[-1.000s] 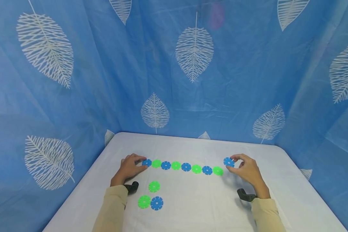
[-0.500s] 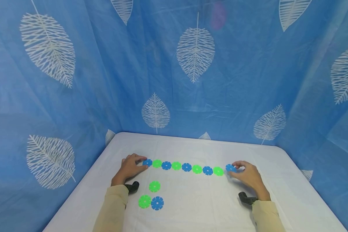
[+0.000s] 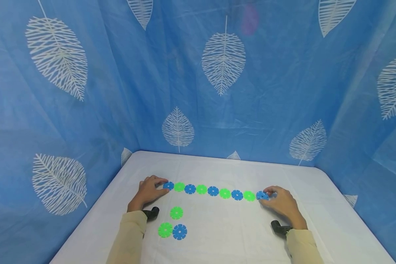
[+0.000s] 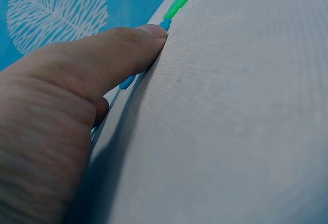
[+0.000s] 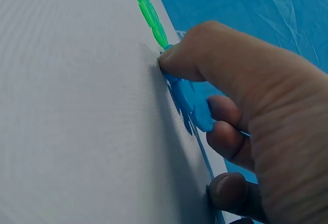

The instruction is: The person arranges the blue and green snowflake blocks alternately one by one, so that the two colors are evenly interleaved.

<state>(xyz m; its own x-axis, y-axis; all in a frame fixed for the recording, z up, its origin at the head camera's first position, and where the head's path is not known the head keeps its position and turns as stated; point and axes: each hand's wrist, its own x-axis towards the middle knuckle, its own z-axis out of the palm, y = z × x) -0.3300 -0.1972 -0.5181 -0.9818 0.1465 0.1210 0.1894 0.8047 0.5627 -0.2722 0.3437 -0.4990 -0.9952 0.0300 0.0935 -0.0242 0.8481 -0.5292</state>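
A row of notched plastic building discs, blue and green by turns, runs across the table. In the head view my left hand [image 3: 150, 192] holds the blue disc [image 3: 168, 186] at the row's left end between thumb and forefinger. The left wrist view shows the thumb [image 4: 148, 37] at that disc's near edge. At the other end my right hand [image 3: 281, 202] pinches another blue disc [image 3: 260, 195], right beside the last green disc [image 3: 249, 196]. The right wrist view has this blue disc [image 5: 192, 103] slightly tilted, one edge raised above the cloth toward the fingers.
Nearer the front left lie a single green disc [image 3: 176, 213] and, below it, a green disc [image 3: 165, 230] beside a blue disc [image 3: 179, 232]. White cloth covers the table [image 3: 217, 234]. Blue curtains [image 3: 198, 91] with white leaf prints stand behind and at both sides.
My right hand has lowered its blue disc from above the table to the row's right end, against the green disc. The left hand stays at the left end.
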